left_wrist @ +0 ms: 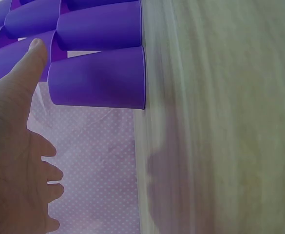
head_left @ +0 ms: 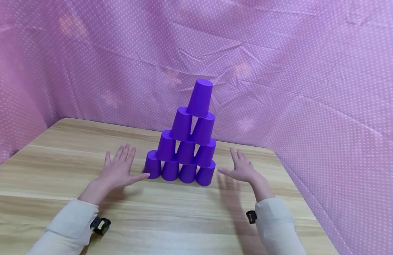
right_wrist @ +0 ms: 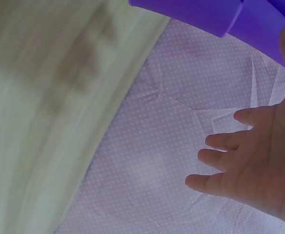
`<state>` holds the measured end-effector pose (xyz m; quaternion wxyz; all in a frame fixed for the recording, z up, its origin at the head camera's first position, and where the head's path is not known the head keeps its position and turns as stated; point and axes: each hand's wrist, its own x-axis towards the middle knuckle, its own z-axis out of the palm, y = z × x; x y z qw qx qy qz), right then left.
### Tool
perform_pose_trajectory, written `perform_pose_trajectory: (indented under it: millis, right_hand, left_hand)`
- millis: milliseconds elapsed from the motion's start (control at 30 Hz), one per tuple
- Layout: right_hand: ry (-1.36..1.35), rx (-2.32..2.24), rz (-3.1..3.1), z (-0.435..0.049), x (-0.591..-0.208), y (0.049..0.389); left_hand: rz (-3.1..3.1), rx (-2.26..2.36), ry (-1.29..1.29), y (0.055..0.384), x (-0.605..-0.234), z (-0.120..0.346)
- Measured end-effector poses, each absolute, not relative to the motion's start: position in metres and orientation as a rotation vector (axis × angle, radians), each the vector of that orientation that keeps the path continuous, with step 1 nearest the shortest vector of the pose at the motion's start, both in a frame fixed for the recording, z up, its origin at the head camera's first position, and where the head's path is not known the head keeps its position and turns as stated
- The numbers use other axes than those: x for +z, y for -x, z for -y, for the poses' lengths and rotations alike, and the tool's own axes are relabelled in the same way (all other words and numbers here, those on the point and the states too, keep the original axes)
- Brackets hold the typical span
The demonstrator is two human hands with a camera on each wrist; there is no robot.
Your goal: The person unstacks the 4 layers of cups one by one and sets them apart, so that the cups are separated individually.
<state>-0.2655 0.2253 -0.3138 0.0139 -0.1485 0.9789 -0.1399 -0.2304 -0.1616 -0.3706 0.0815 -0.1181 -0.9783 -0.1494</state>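
Note:
A pyramid of upside-down purple cups stands on the wooden table, four tiers high, narrowing to one top cup. To its left, my left hand is held with fingers spread and straight, its thumb close to the lower left cup; whether they touch I cannot tell. Over on the right side, my right hand has its fingers extended too, the thumb pointing at the lower right cup with a small gap. Neither hand holds anything. In the left wrist view, bottom-row cups appear sideways beside the thumb.
The light wooden table has rounded far corners. Pink dotted cloth hangs behind it and along both sides. A black strap device sits at the left sleeve, and another at the right sleeve.

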Motion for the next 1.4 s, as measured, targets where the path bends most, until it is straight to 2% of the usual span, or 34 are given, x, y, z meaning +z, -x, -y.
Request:
perform_pose_trajectory:
  millis: [600,967,1400]
  right_hand:
    - [0.617,-0.491,-3.085,-0.215,-0.252,0.282]
    - [0.705,-0.877,-3.064,-0.190,-0.219,0.286]
    - [0.699,-1.274,-3.031,-0.160,-0.203,0.293]
  left_hand:
    - [2.877,-0.602,0.377,0.238,-0.371,0.160]
    - [2.761,-0.985,0.345,0.247,-0.376,0.153]
    - [2.630,-1.368,0.322,0.254,-0.389,0.138]
